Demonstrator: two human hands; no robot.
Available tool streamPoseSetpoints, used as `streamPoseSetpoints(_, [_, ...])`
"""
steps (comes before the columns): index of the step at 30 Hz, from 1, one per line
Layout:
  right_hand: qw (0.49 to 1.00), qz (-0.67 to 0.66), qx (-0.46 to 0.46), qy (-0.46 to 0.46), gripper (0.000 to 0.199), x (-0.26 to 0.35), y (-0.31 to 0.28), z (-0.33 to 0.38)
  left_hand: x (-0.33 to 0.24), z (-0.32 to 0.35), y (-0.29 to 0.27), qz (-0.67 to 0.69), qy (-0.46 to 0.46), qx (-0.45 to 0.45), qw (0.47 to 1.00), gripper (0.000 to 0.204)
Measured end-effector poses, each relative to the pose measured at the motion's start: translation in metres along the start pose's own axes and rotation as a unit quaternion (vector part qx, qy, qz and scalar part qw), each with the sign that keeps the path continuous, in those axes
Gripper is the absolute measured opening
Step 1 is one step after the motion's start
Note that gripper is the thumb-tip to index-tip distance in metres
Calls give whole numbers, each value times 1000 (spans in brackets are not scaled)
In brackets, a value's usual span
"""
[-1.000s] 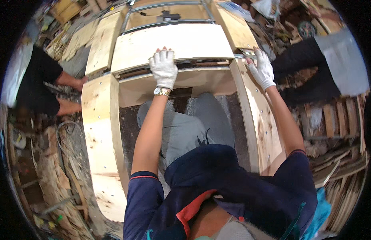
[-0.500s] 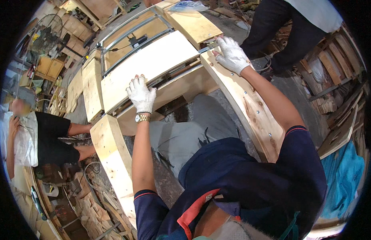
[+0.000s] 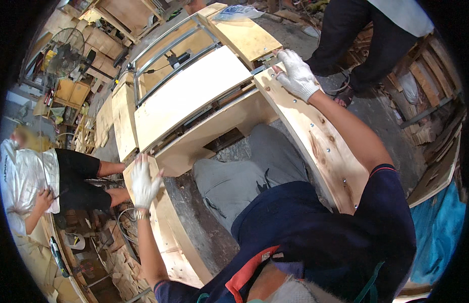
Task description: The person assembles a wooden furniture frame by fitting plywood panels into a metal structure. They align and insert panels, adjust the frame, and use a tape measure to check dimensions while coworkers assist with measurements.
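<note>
My left hand [image 3: 145,183], in a white knit glove with a watch at the wrist, lies with fingers stretched out on the far end of the left wooden side beam [image 3: 169,241]. Across from it, my gloved right hand [image 3: 297,77] rests on the far end of the right wooden side beam [image 3: 321,144], its bare fingertips near the metal joint and the thumb apart. Between the beams, a wide pale wooden panel [image 3: 191,91] sits on a metal frame [image 3: 158,83]. Several screws or bolts line the right beam. Neither hand holds a loose object.
A small black motor-like unit [image 3: 180,59] is on the frame beyond the panel. One person [image 3: 30,169] stands at the left, another in dark trousers [image 3: 345,35] at the far right. Wood scraps [image 3: 118,267], a fan [image 3: 65,50] and a blue cloth [image 3: 436,232] lie around.
My left hand has left the pale panel and moved left and nearer, onto the left beam. My right hand stays at the right beam's far end. The view has shifted slightly.
</note>
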State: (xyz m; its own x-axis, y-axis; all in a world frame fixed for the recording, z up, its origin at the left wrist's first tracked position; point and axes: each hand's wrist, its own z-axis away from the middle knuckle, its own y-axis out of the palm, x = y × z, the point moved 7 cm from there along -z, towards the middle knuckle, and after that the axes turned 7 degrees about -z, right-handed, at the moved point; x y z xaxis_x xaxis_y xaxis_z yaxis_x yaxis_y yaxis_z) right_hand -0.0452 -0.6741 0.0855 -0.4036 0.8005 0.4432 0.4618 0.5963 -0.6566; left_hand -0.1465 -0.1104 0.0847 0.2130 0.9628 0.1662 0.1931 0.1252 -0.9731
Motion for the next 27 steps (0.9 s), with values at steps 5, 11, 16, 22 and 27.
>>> streamPoseSetpoints(5, [999, -43, -16, 21, 41, 0, -19, 7, 10, 92, -18, 45, 0, 73, 996, 88])
streamPoseSetpoints(11, [996, -6, 81, 34, 46, 29, -56, 63, -15, 181, -30, 132, -13, 86, 987, 92])
streamPoseSetpoints(16, [955, 109, 272, 42, 64, 55, -71, 132, -47, 209, -17, 66, -24, 146, 987, 90])
streamPoseSetpoints(22, [938, 126, 316, 71, 75, 56, -64, 134, -52, 199, -16, 43, -33, 154, 987, 81])
streamPoseSetpoints(27, [930, 138, 331, 81, 74, 50, -61, 132, -55, 200, -14, 68, -38, 127, 989, 76])
